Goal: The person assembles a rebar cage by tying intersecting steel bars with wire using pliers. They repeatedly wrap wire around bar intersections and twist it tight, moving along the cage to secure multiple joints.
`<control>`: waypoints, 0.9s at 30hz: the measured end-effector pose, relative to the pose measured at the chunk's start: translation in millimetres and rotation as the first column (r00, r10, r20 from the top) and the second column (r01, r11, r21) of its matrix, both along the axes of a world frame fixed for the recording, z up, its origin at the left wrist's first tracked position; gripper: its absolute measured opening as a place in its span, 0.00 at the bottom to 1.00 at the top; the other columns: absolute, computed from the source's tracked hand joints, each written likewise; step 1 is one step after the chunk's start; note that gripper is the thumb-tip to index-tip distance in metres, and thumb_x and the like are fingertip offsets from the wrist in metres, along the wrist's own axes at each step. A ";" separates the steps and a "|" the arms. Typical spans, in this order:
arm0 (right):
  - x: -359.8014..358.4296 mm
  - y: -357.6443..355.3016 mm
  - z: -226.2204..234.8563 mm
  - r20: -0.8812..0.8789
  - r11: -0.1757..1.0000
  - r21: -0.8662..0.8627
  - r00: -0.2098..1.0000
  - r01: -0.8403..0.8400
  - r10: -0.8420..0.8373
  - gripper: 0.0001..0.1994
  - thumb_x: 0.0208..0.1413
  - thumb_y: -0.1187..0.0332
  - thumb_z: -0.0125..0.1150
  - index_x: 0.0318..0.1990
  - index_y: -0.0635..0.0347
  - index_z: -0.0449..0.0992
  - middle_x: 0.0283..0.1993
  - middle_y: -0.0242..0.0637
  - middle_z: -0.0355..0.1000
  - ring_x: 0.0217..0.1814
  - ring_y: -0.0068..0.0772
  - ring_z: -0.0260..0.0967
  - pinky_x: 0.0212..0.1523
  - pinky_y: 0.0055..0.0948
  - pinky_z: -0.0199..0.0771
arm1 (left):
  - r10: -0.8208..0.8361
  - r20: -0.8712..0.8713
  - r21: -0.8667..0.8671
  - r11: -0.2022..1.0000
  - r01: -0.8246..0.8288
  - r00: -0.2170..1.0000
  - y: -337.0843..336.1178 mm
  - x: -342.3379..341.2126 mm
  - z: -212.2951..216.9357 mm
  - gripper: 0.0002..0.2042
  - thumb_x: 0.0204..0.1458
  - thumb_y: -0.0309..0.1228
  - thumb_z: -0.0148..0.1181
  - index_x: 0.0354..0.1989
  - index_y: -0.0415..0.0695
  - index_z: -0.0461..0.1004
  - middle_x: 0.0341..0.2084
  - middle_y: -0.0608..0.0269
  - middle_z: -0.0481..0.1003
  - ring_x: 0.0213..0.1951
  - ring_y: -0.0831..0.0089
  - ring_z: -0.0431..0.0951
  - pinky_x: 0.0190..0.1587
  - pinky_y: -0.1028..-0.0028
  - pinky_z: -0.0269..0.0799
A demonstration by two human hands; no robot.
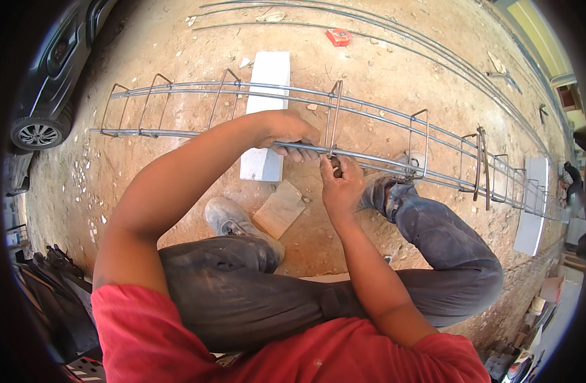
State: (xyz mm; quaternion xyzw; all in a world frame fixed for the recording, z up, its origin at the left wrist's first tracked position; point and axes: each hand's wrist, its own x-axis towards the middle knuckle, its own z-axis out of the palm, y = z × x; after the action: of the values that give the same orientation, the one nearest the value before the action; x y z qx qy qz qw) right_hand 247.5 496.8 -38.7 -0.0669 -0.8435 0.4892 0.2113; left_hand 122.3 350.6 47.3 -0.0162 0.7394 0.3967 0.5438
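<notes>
A long cage of steel rebar (369,155) with square stirrups (334,118) stretches across in front of me, resting on a white block (272,70) near my left and another white block (530,220) far to the right. My left hand (291,134) is closed around the near bars, its fingers curled beneath them just left of a stirrup. Just below that stirrup's near corner, my right hand (342,188) is pinched closed, fingertips close to the bar. Whatever lies in that pinch is too small to make out. A dark loose rod (482,166) leans across the cage at right.
Loose long rebars (407,39) lie on the dirt ground beyond the cage, beside a red tape measure (338,37). A hand tool (506,80) lies at far right. A flat board piece (280,209) sits between my feet. A dark car (60,70) stands at left.
</notes>
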 end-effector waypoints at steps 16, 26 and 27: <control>4.8 5.2 -10.0 0.170 0.702 -0.711 0.980 0.049 0.104 0.17 0.63 0.66 0.57 0.57 0.63 0.73 0.23 0.31 0.69 0.20 0.19 0.62 0.21 0.19 0.61 | -0.477 -0.628 -0.218 0.867 0.449 0.615 25.4 -11.3 -58.7 0.15 0.47 0.39 0.63 0.34 0.38 0.78 0.32 0.52 0.77 0.42 0.58 0.74 0.46 0.66 0.69; -3.8 7.6 -2.0 0.251 0.310 -0.935 0.942 0.175 0.225 0.15 0.62 0.70 0.57 0.55 0.63 0.72 0.40 0.32 0.73 0.31 0.20 0.69 0.25 0.22 0.68 | -0.104 -0.644 -0.177 0.984 -0.014 0.758 31.1 12.1 -32.4 0.20 0.46 0.46 0.62 0.32 0.38 0.79 0.33 0.50 0.78 0.45 0.55 0.76 0.47 0.63 0.71; -4.4 6.9 -2.5 0.234 0.316 -0.936 0.942 0.153 0.239 0.15 0.63 0.70 0.56 0.56 0.63 0.70 0.36 0.31 0.71 0.31 0.20 0.68 0.26 0.21 0.68 | -0.081 -0.656 -0.169 0.985 -0.042 0.750 30.8 13.4 -30.8 0.20 0.47 0.47 0.62 0.32 0.38 0.79 0.33 0.51 0.78 0.44 0.55 0.77 0.46 0.63 0.71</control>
State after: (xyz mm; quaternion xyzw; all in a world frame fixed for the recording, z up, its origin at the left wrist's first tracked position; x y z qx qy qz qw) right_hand 243.0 503.7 -41.2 -0.2357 -0.4208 0.8756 -0.0262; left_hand 135.8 381.4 16.5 0.0852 0.9154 0.3053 0.2481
